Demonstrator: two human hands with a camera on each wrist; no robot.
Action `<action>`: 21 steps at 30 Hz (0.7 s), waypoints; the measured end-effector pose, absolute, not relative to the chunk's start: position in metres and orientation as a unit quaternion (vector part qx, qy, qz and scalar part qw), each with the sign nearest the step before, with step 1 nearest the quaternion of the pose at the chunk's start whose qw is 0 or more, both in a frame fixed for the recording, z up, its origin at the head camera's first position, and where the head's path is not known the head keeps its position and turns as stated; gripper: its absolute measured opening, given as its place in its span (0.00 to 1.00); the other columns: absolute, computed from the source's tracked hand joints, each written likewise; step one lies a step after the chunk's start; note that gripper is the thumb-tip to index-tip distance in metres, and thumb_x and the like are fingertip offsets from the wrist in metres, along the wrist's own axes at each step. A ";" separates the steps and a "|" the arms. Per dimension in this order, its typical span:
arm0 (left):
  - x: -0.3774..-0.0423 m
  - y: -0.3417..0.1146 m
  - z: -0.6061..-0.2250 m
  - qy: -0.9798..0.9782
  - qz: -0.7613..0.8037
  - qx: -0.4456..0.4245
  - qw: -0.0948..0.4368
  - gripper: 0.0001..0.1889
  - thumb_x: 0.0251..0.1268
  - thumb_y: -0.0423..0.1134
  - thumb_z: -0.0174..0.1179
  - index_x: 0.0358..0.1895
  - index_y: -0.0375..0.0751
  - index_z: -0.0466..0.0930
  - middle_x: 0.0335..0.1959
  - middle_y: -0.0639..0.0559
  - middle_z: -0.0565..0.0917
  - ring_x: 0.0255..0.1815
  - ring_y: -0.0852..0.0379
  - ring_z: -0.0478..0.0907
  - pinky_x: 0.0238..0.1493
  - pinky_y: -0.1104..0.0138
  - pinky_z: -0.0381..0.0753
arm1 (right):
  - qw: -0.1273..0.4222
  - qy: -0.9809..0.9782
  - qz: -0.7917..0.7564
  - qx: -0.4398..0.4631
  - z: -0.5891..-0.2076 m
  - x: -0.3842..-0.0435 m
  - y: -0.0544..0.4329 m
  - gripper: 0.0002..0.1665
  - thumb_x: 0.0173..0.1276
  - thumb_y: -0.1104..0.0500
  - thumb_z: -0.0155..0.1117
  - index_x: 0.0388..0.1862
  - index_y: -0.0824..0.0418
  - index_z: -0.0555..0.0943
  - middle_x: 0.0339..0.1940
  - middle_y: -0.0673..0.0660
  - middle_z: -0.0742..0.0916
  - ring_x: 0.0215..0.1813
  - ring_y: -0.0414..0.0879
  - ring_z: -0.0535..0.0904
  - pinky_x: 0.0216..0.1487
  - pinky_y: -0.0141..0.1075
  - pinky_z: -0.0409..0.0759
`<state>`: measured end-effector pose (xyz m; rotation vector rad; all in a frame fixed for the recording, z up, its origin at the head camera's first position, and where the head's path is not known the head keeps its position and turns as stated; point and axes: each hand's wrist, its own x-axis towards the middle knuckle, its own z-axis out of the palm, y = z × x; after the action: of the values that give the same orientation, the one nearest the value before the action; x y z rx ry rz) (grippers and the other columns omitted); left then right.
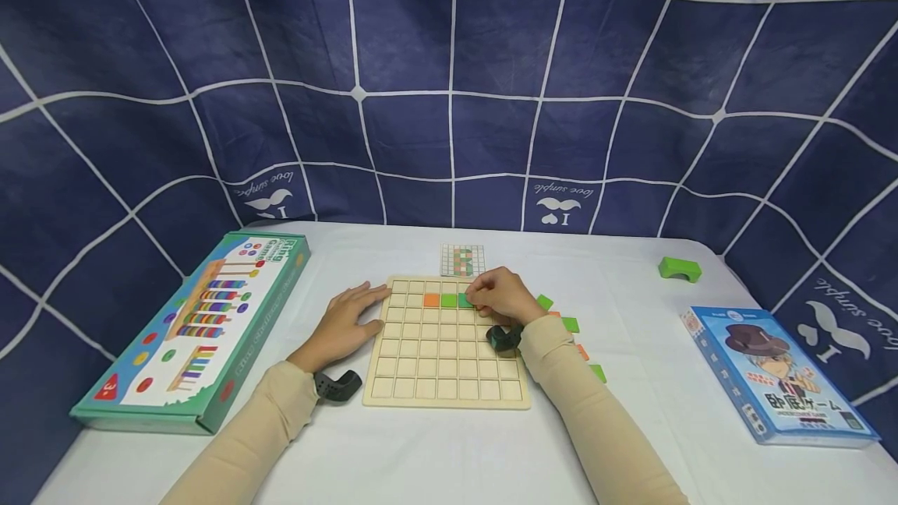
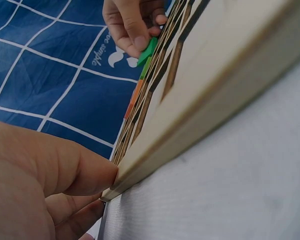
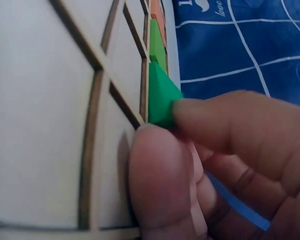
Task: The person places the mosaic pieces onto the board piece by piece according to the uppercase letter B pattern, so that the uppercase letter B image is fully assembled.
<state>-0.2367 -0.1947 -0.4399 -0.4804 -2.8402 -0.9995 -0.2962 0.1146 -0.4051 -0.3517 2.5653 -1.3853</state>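
A wooden grid board lies on the table between the hands. In its second row from the far side sit an orange tile and a light green tile. Right beside them, my right hand pinches a darker green tile between thumb and finger; the tile is tilted, its low edge at a cell of the board. My left hand rests at the board's left side, its thumb and fingertips touching the edge. A small pattern card lies just beyond the board.
Several loose green and orange tiles, one a light green tile, lie right of the board, partly behind the right sleeve. A long game box stands left, a blue game box right. Near the back right is a green arch block.
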 end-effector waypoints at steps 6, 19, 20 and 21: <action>-0.237 -0.195 -0.440 -0.931 -0.327 -0.155 0.045 0.30 0.73 0.34 0.60 0.78 0.34 0.73 0.80 0.37 0.73 0.86 0.32 0.57 0.84 0.35 0.46 | 0.097 0.873 -0.463 -0.117 -0.404 -0.294 0.112 0.02 0.68 0.68 0.74 0.38 0.67 0.91 0.24 0.50 0.85 0.21 0.37 0.80 0.26 0.25 0.80; -0.236 -0.194 -0.438 -0.930 -0.330 -0.154 0.039 0.30 0.73 0.35 0.59 0.78 0.34 0.73 0.80 0.37 0.72 0.86 0.33 0.56 0.85 0.36 0.45 | 0.132 0.847 -0.494 -0.149 -0.399 -0.294 0.119 0.08 0.72 0.69 0.72 0.47 0.71 0.89 0.30 0.53 0.86 0.26 0.39 0.83 0.31 0.28 0.86; -0.235 -0.194 -0.438 -0.931 -0.330 -0.154 0.039 0.30 0.73 0.35 0.59 0.78 0.34 0.73 0.80 0.38 0.72 0.86 0.33 0.56 0.85 0.36 0.45 | 0.142 0.839 -0.502 -0.156 -0.399 -0.294 0.121 0.09 0.73 0.69 0.72 0.49 0.72 0.89 0.32 0.54 0.87 0.27 0.40 0.83 0.32 0.28 0.87; -0.235 -0.194 -0.438 -0.931 -0.329 -0.154 0.039 0.30 0.73 0.35 0.59 0.78 0.34 0.73 0.80 0.38 0.72 0.86 0.33 0.56 0.85 0.36 0.45 | 0.153 0.830 -0.512 -0.162 -0.398 -0.294 0.123 0.11 0.74 0.69 0.71 0.51 0.73 0.88 0.33 0.55 0.87 0.28 0.40 0.84 0.33 0.29 0.88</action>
<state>-0.2354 -0.1941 -0.4377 -0.4712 -2.8534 -1.0098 -0.2936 0.1229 -0.3976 -0.4644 2.3793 -1.4669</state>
